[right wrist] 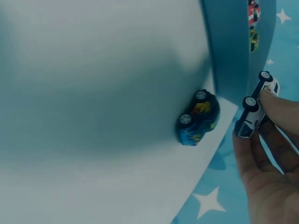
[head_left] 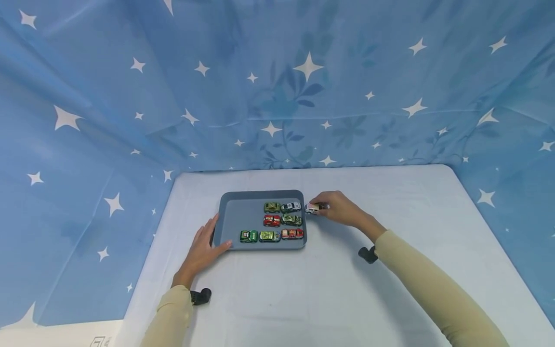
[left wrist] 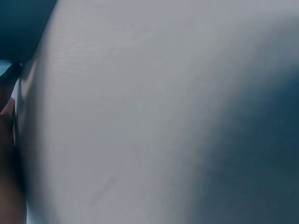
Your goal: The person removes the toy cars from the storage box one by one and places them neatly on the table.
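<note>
My right hand [head_left: 340, 208] pinches a white toy car [right wrist: 254, 109] between thumb and fingers, just off the right wall of the grey-blue tray [head_left: 243, 212]. Below it in the right wrist view, a blue toy car [right wrist: 198, 119] stands on the table. Along the tray's left side lies my left hand [head_left: 204, 248], fingers extended at the outer wall and thumb at the front rim. Inside, toy cars form three rows: olive [head_left: 271, 207] and silver [head_left: 291, 206] cars at the back, red [head_left: 271, 220] and dark green [head_left: 292, 220] ones in the middle, several along the front.
A white cloth covers the table [head_left: 329, 299]. Behind it and at both sides hangs a blue curtain [head_left: 243, 96] with white stars. Each wrist carries a black camera, such as the left one [head_left: 201, 296]. The left wrist view shows mostly blurred tablecloth [left wrist: 117, 112].
</note>
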{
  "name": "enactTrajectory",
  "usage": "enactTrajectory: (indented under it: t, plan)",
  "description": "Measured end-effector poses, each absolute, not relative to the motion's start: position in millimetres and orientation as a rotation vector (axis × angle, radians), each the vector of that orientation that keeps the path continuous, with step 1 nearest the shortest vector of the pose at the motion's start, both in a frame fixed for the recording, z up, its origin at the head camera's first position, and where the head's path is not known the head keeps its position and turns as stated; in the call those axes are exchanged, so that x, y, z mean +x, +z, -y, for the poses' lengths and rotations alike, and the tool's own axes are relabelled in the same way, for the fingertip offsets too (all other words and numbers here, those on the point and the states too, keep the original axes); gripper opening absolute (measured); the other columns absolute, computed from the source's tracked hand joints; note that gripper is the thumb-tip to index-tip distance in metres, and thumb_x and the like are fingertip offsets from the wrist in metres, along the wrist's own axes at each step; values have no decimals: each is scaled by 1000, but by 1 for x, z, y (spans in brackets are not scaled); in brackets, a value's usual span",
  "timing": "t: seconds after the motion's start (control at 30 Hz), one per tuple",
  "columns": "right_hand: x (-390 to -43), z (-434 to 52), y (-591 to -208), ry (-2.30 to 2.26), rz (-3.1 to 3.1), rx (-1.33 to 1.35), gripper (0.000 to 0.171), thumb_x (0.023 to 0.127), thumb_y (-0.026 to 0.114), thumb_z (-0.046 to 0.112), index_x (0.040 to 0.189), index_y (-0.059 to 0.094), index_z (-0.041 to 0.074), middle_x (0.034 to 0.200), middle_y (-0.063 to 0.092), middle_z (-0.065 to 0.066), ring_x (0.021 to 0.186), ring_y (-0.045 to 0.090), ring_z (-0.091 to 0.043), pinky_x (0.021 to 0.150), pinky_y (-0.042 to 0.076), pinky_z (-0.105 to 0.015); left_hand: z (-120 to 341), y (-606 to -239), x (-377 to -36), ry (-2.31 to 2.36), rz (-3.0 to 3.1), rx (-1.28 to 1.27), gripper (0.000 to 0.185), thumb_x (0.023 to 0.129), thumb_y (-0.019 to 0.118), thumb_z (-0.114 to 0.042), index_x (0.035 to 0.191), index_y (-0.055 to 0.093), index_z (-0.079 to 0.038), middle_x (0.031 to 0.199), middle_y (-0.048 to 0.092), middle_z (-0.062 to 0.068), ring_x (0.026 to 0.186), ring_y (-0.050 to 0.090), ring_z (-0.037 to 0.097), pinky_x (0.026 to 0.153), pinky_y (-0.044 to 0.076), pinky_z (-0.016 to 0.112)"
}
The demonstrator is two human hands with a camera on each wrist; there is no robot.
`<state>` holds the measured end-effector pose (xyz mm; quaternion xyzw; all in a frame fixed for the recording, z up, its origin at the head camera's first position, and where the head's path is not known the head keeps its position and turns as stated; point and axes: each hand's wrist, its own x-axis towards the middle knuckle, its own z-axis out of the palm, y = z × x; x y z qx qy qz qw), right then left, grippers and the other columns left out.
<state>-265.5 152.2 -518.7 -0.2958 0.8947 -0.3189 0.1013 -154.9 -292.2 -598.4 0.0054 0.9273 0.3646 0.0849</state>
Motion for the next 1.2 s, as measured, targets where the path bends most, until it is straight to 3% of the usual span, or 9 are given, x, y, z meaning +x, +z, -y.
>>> enactTrajectory:
  t: [0.23,1.2]
  plan:
    - [-261,-163,-529,-936,-2643,-837,32,95,78,-3,127,77,-2,120,76,-14,108,71,-29,93,59,-49,292,-597,-155,1087,-2769,18,102,97,71,-57,175,14,-23,177,12,21,160,4,52,120,13,78]
    - [-248,-173,-561,-881,-2612,-798,31,94,78,-4,125,78,1,126,74,-18,124,67,-40,106,52,-55,292,-601,-156,1113,-2763,2,103,95,72,-57,175,15,-25,177,13,19,161,4,49,120,14,78]
